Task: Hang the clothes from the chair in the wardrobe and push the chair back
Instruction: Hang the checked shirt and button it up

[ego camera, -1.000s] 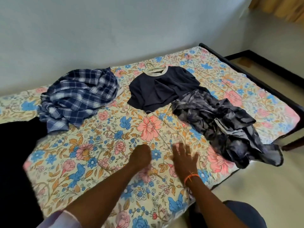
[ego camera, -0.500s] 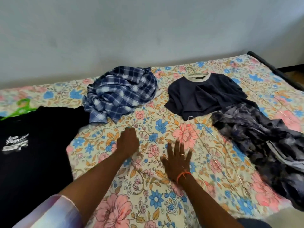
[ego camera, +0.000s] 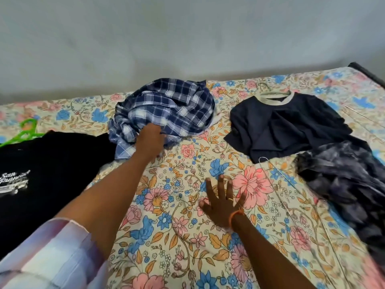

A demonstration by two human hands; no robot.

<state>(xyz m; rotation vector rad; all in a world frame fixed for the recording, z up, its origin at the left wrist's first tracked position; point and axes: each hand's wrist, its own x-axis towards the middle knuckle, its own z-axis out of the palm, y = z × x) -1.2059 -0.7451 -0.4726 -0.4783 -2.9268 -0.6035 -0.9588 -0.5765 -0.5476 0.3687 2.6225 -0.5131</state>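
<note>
Since half a second ago the left hand (ego camera: 150,137) went from the bare floral sheet (ego camera: 179,236) up to the crumpled plaid shirt (ego camera: 166,109) and now touches its near edge; can't tell if it's gripping. Right hand (ego camera: 223,203) lies flat, fingers spread wide, nearer than the shirt. Right of the shirt: navy tee (ego camera: 287,126), grey garment (ego camera: 345,184). Left: black tee (ego camera: 41,174), green hanger (ego camera: 26,130).

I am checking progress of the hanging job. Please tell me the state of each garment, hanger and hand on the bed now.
plaid shirt: crumpled, no hanger seen
navy T-shirt: flat, on a hanger
black T-shirt: flat, on a green hanger
grey patterned garment: crumpled
wire hanger: bare, on the bedsheet
left hand: on the plaid shirt, grip unclear
right hand: open, flat on the bedsheet
</note>
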